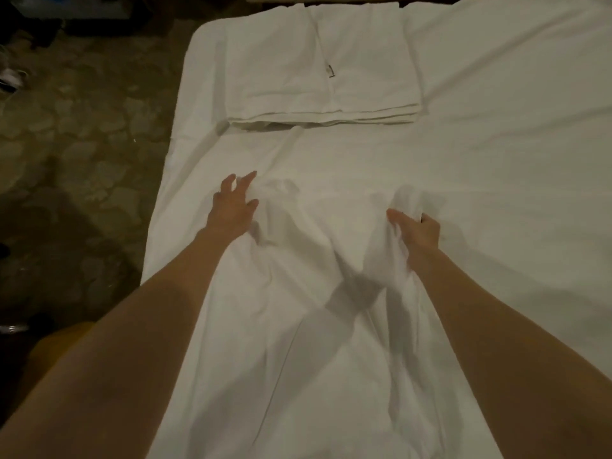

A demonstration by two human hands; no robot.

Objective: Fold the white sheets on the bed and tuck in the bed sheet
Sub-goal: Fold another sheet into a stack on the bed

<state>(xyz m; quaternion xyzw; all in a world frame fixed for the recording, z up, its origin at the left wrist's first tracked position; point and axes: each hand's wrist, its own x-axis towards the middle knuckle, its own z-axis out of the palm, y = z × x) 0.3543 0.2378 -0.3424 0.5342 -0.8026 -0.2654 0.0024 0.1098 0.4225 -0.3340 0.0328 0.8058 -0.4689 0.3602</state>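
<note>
Dim room, patterned floor (76, 134) along the bed's left side. Bed (496, 111) covered by a white bed sheet (480, 193), wrinkled near the middle.

Folded sheets (318, 71): one flat stack near the bed's far left corner, layered edges facing the person, a small dark tag on top. Looks finished.

Loose sheet (324, 233): lies bunched along the bed's near half, running from the near edge up to both hands.

Left hand (233, 210): fingers spread and only slightly bent, tips at a ridge of the loose sheet. Nothing is visibly gripped; it appears to be reaching or pressing.

Right hand (419, 231): fingers curled into a raised bunch of the loose sheet, thumb out along the fold; it grips the cloth and lifts it off the bed.

Judgement: step in hand is gathering the second sheet for folding; tucking not yet begun. Next move calls for the left hand to close on a matching edge, then both hands drawing the cloth taut so corners can be found and laid together. Risk: dragging the bed sheet up too.
</note>
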